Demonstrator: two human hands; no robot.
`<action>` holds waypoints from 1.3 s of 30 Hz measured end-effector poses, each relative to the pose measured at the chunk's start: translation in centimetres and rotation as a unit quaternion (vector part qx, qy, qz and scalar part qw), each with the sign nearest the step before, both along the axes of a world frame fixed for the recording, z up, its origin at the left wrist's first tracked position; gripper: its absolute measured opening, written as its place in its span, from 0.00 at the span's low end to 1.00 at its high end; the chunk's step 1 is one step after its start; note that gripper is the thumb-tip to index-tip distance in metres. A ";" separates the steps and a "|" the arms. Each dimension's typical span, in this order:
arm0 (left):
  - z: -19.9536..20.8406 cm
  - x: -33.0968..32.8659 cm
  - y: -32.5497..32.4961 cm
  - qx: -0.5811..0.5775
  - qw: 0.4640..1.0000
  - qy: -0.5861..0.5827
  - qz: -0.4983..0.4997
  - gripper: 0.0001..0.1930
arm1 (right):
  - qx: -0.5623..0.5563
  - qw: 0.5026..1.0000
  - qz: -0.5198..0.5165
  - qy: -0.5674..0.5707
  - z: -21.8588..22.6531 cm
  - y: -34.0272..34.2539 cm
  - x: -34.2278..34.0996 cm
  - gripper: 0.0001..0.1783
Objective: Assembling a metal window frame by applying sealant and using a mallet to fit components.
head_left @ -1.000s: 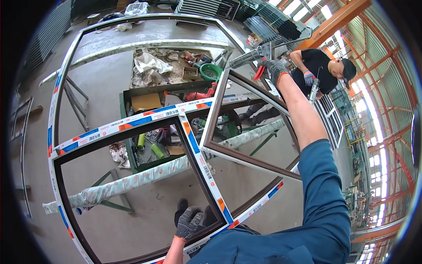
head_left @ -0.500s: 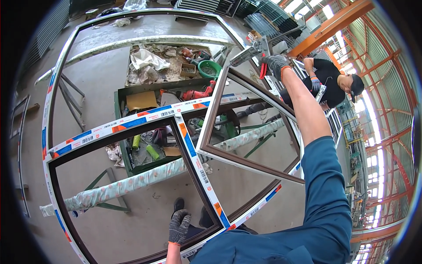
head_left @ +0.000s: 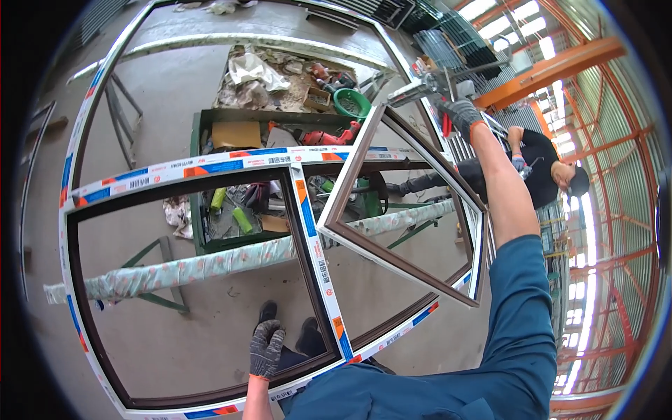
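My right hand [head_left: 460,117], in a grey knit glove with an orange cuff, is stretched to the far right. It is closed on a silvery metal tool [head_left: 435,85] with a red handle [head_left: 446,124], whose exact kind I cannot make out. The tool is at the upper corner of a small brown-and-white window sash [head_left: 395,262]. That sash lies askew over a large window frame [head_left: 316,245] with a taped white face. My left hand [head_left: 267,348], gloved alike, hovers over the near opening with its fingers curled; whatever they may hold is hidden.
Wrapped padded bars [head_left: 196,266] run under the frame. A green tool bin [head_left: 201,140] holds a red power tool [head_left: 329,135] and green bottles. Behind it are a green bowl [head_left: 352,103] and crumpled plastic. At the right, a person [head_left: 539,164] in black works nearby.
My view has shifted, moving the large frame up and left in it. The small sash has turned slightly. My right hand stays closed on the tool, and my left hand stays curled.
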State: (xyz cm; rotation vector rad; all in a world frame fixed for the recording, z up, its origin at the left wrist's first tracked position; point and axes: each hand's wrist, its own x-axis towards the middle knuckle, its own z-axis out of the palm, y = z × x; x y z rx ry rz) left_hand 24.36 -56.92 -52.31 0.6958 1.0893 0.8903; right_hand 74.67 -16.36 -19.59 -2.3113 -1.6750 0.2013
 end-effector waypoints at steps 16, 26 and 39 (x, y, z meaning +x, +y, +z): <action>0.8 2.4 0.8 0.037 0.999 0.010 -0.027 0.09 | -0.037 0.962 -0.087 0.256 3.2 -6.8 -6.2 0.12; 8.2 13.4 8.9 -0.035 0.944 -0.287 -0.162 0.16 | -0.008 0.923 -0.069 0.379 6.5 -18.0 -10.8 0.13; 13.9 26.2 21.6 -0.296 0.734 -0.607 0.074 0.28 | -0.129 0.902 -0.009 0.413 7.6 -27.5 -16.6 0.12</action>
